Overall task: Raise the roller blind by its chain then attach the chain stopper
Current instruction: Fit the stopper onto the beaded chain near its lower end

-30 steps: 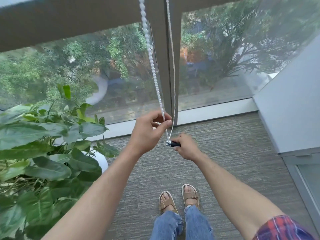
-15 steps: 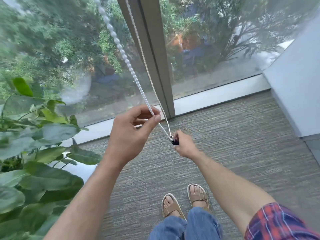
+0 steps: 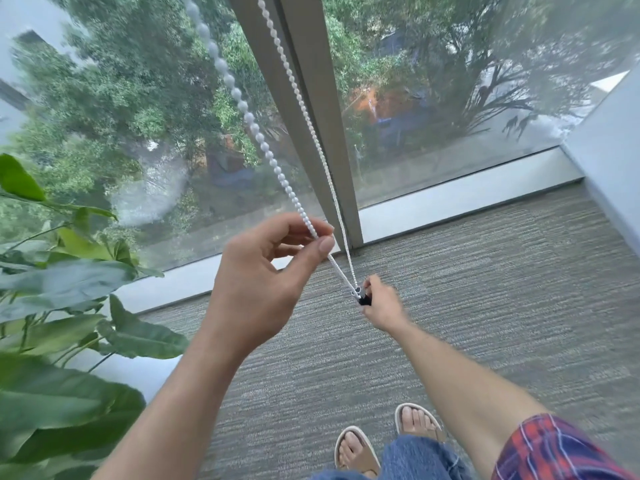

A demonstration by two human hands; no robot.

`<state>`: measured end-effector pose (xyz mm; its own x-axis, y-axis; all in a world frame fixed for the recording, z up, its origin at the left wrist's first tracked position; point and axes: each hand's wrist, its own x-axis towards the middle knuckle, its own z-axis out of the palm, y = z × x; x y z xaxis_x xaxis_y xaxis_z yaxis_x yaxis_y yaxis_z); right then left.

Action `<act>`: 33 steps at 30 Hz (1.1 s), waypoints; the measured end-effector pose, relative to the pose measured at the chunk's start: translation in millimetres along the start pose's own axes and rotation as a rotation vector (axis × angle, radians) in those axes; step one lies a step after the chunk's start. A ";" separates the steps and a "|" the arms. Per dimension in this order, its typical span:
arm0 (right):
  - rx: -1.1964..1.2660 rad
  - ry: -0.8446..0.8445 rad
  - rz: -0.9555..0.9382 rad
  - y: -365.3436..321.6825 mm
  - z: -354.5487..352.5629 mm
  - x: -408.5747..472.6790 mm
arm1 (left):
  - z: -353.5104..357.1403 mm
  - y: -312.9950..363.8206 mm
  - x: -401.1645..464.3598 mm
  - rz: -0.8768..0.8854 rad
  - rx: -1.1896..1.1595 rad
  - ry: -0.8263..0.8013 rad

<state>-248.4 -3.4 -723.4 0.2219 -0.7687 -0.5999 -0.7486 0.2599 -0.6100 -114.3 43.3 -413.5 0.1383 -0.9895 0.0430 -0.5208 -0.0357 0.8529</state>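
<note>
A white bead chain (image 3: 242,105) runs in two strands from the top of the view down past the window's grey mullion (image 3: 311,98). My left hand (image 3: 263,278) pinches the nearer strand between thumb and forefinger. Lower and to the right, my right hand (image 3: 381,306) grips the small dark chain stopper (image 3: 362,296) at the bottom of the loop, where the two strands meet. The chain is taut between both hands. The roller blind itself is out of view above.
A large leafy plant (image 3: 62,306) in a white pot stands at the left, close to my left arm. A white wall (image 3: 609,161) closes the right side. Grey carpet (image 3: 485,289) lies below, with my sandalled feet at the bottom.
The blind's lower edge, seen one second ago, has gone out of view upward. The view has tilted and shifted left. Both hands keep their hold on chain and stopper.
</note>
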 end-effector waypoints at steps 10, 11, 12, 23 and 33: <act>0.109 -0.014 -0.100 -29.9 -18.2 -5.5 | 0.8 23.7 -3.1 0.057 -0.063 0.007; 0.119 -0.005 -0.128 -36.7 -25.2 -9.3 | -0.1 27.7 -3.3 0.057 -0.071 0.010; 0.129 0.012 -0.157 -43.7 -32.9 -13.8 | -1.2 32.1 -3.3 0.057 -0.079 0.014; 0.360 0.107 -0.454 -163.6 -129.2 -104.0 | -54.6 138.0 16.3 0.119 -0.263 0.173; 0.455 0.228 -0.708 -290.6 -259.1 -220.7 | -117.5 277.8 48.7 0.191 -0.372 0.292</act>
<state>-241.7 -60.7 -279.6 0.3738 -0.9234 0.0868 -0.1493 -0.1523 -0.9770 -153.2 1.6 -113.3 0.3274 -0.8908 0.3150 -0.2321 0.2474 0.9407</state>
